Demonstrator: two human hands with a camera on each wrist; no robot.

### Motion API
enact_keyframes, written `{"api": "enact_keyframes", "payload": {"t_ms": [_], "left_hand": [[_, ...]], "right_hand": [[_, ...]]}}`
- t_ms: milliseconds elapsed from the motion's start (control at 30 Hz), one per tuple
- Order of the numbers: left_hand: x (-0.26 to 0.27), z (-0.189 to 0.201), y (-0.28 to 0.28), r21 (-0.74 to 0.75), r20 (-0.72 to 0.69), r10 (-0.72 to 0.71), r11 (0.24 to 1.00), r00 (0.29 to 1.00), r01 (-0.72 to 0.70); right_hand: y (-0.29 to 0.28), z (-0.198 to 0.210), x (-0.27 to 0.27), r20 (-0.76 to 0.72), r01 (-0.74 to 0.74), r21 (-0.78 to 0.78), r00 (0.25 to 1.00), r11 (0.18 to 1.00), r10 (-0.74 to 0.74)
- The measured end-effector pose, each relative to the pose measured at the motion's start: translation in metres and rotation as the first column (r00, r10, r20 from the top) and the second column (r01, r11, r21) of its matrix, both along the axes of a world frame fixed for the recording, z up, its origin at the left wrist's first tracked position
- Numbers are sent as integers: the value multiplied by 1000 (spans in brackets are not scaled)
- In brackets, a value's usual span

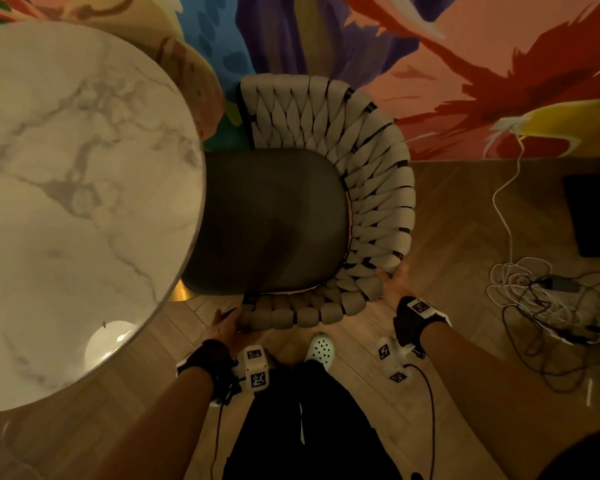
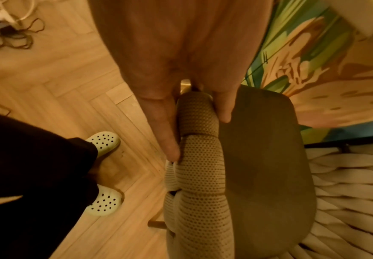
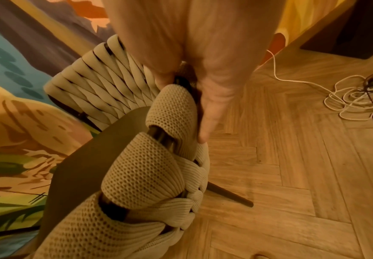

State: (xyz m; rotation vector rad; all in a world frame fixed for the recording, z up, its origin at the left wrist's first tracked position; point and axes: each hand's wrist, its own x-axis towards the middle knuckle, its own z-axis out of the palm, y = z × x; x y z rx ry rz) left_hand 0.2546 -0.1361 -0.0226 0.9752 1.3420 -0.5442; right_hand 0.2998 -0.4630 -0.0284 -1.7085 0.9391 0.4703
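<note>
1. The left hand (image 1: 226, 325) grips the chair (image 1: 378, 188) at the near-left end of its woven back rim. One finger (image 2: 168, 136) lies along the outer side and the thumb on the seat side, clamped on the padded band.
2. The right hand (image 1: 394, 284) clasps the same rim further round to the right, its fingers (image 3: 210, 119) running down the outer face (the thumb is mostly hidden behind the weave).
3. The chair's dark seat (image 1: 274, 220) points left, its front edge tucked under the round marble desk (image 1: 66, 202).
4. A white clog (image 1: 321, 348) stands on the herringbone wooden floor (image 1: 447, 220), just behind the chair's back and between the two arms.
5. A tangle of cables (image 1: 541, 296) lies on the floor well to the right, and a painted wall (image 1: 465, 64) rises beyond the chair.
</note>
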Motion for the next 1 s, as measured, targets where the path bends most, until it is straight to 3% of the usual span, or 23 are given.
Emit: {"api": "enact_keyframes", "payload": {"t_ms": [267, 433, 1000], "left_hand": [[-13, -1, 10, 114, -19, -190, 975, 982, 191], [-32, 4, 22, 81, -52, -188, 978, 981, 192], [-23, 9, 26, 132, 14, -203, 971, 979, 199]], "right_hand": [[0, -4, -17, -37, -26, -2, 999, 1000, 26], [4, -21, -44, -26, -52, 45, 998, 998, 53], [13, -15, -32, -32, -19, 39, 999, 999, 20]]}}
